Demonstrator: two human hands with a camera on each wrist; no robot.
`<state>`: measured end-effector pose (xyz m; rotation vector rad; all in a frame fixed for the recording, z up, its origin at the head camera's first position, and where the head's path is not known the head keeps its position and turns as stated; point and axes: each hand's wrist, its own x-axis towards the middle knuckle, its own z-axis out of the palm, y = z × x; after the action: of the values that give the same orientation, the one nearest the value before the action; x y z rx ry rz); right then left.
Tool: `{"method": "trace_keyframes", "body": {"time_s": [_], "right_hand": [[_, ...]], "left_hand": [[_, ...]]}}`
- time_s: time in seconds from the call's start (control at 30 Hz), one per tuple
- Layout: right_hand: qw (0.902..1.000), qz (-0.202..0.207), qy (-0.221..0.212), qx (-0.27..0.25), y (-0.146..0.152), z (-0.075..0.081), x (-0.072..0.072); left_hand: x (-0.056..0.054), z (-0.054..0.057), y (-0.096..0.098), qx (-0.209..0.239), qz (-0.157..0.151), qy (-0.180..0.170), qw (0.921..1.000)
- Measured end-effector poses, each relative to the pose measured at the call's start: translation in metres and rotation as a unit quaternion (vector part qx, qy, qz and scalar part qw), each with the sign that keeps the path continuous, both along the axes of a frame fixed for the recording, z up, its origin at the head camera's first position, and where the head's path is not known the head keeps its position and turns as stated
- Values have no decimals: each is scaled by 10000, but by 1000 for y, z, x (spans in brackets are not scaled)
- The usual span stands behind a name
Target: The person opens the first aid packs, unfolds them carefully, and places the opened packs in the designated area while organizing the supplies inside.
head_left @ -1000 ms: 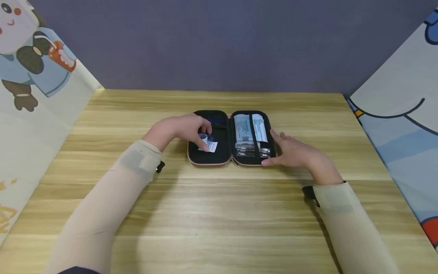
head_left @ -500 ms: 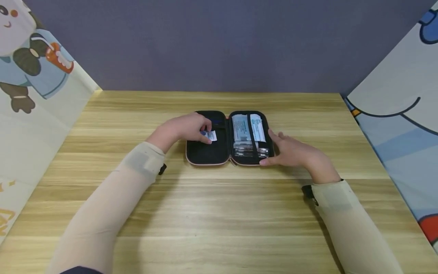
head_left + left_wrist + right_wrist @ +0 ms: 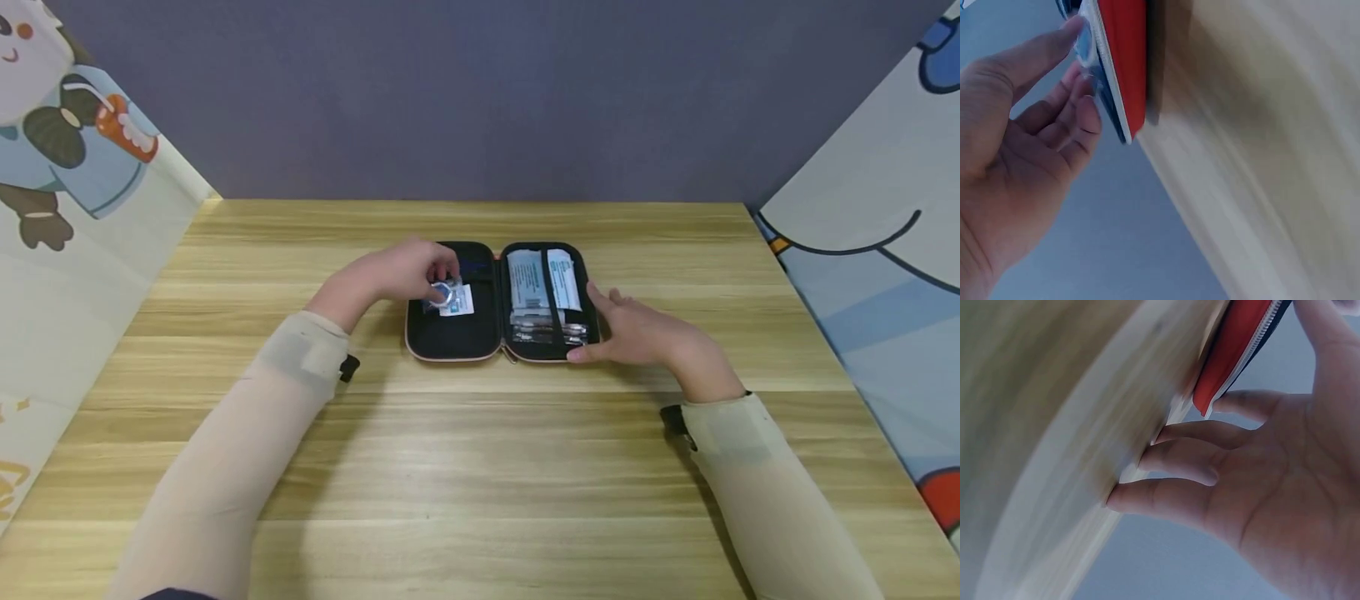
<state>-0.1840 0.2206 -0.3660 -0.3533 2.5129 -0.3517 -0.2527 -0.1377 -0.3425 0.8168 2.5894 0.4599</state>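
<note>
An unzipped black-lined case (image 3: 453, 343) lies spread on the wooden table, its outer shell (image 3: 1127, 56) red in the wrist views. In its left half, my left hand (image 3: 397, 271) pinches a small roll (image 3: 442, 294), white-rimmed with a blue centre, that looks like tape. Clear wrapping and a white label (image 3: 459, 301) sit beside it; the curled fingers partly cover the roll. My right hand (image 3: 641, 332) rests at the case's right edge, thumb by the near corner. Its fingers (image 3: 1166, 495) are spread, several tips on the table.
Under a black elastic strap (image 3: 553, 292) in the right half are pale printed packets (image 3: 528, 279) and shiny foil-like sachets (image 3: 551, 333). A dark blue item (image 3: 474, 267) sits in the left half's back pocket. A grey-blue panel (image 3: 480, 100) stands behind the table (image 3: 480, 467).
The roll and its label have shifted slightly toward the back of the case's left half; the roll, hidden half a second ago, shows again. The right hand stays at the case edge.
</note>
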Motion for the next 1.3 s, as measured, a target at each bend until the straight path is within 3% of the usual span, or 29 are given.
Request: {"method": "trace_keyframes", "body": {"time_s": [0.2, 0.57, 0.93, 1.3], "right_hand": [[10000, 20, 23, -26, 1, 2, 1], [9999, 90, 50, -63, -3, 3, 1], [9998, 193, 1, -5, -2, 4, 3], [9997, 258, 40, 3, -3, 4, -1]], "left_hand": [[2, 4, -1, -2, -4, -96, 10000], [5, -5, 6, -66, -250, -220, 9994], [9, 2, 4, -336, -347, -550, 9973], [13, 1, 4, -239, -328, -632, 9972]]}}
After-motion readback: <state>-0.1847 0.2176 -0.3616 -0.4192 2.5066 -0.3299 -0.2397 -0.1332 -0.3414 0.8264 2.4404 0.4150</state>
